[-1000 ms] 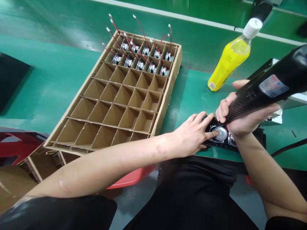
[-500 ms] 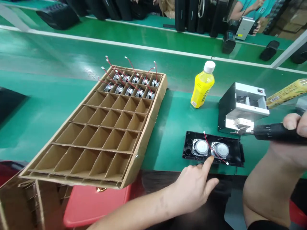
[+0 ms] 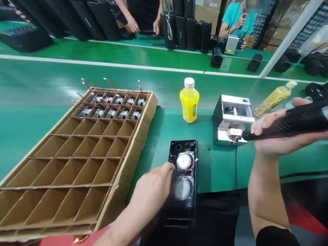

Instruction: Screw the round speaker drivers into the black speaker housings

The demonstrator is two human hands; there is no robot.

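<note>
My left hand (image 3: 156, 182) grips the left edge of a black speaker housing (image 3: 191, 208), its fingertips partly hidden. The housing now lies lengthwise towards me, its near end out past the table's edge. Two round silver speakers sit in it, a far speaker (image 3: 184, 160) and a near speaker (image 3: 182, 188), with a red wire (image 3: 189, 166) across them. In my right hand (image 3: 271, 145) is a black electric screwdriver (image 3: 289, 119), held level. Its tip is at the metal outlet of a small screw feeder (image 3: 233, 118); whether a screw is on it I cannot tell.
On the left a cardboard divider box (image 3: 128, 167) holds several wired speakers in its far cells. A yellow bottle (image 3: 189, 102) stands upright; another bottle (image 3: 274, 99) leans behind the feeder. Across the green table (image 3: 164, 80), people handle black speaker boxes (image 3: 187, 30).
My left hand has taken hold of the housing and turned it from crosswise to lengthwise, nearer me. The screwdriver stays at the feeder, its tip now closer in to the outlet. The view has shifted right.
</note>
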